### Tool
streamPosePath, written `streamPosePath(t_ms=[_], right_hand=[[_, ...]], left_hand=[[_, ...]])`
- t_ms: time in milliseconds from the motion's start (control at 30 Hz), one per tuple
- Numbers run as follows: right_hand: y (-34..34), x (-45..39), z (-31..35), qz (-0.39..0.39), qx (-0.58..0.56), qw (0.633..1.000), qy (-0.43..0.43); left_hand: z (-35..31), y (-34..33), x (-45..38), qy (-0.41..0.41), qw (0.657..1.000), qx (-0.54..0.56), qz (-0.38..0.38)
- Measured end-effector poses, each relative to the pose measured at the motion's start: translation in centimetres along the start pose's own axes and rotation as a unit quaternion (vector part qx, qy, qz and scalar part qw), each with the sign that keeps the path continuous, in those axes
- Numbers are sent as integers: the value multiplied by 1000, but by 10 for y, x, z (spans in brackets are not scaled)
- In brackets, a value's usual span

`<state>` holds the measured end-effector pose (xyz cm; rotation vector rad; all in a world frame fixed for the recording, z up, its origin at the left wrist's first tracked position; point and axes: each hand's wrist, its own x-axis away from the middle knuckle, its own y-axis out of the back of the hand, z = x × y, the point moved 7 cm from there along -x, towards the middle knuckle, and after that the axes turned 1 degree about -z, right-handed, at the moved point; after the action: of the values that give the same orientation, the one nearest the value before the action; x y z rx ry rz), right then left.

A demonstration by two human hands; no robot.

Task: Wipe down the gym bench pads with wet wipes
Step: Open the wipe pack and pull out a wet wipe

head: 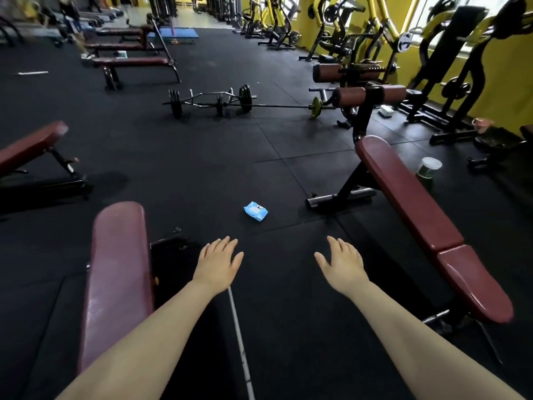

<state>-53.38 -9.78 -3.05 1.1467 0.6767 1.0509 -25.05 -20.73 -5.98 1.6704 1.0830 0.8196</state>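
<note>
On the black rubber floor (202,168), between two maroon benches, one blue wet-wipe pack (255,210) is lying flat, untouched.

Item: wet-wipe pack. It is being judged a soft film pouch, light and yielding, with a paler flap or label on its top face; the film is likely to be slippery and to be crumpling under a hard squeeze. It is best being taken across its short sides, with the flap left free for peeling.

Position: ahead of both hands, well apart from them. The near bench pad (118,272) is lying to the left of the pack and nearer the camera; the long inclined bench pad (415,203) is running to the right of the pack.

Hands: the left hand (219,265) and right hand (343,267) are being held out palm down, fingers straight and spread, nothing being held.

Pads: judged firm, smooth vinyl, with wiping not yet begun.

Also listed: a green cup with a white lid (429,171), right of the pack, beyond the inclined pad.
</note>
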Motion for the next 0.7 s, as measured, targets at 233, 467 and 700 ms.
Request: streamPosePath(t_ms=[233,467,700], right_hand=[[-32,-139,10,35,-31,999,8],[-22,-294,22,29,-46,999,-5],[-42,-447,8,79,-54,995,-4]], left_hand=[[20,-10,-141,37,999,23,13],[32,2,-295,32,999,11,39],[34,-19,-434,33,999,16,28]])
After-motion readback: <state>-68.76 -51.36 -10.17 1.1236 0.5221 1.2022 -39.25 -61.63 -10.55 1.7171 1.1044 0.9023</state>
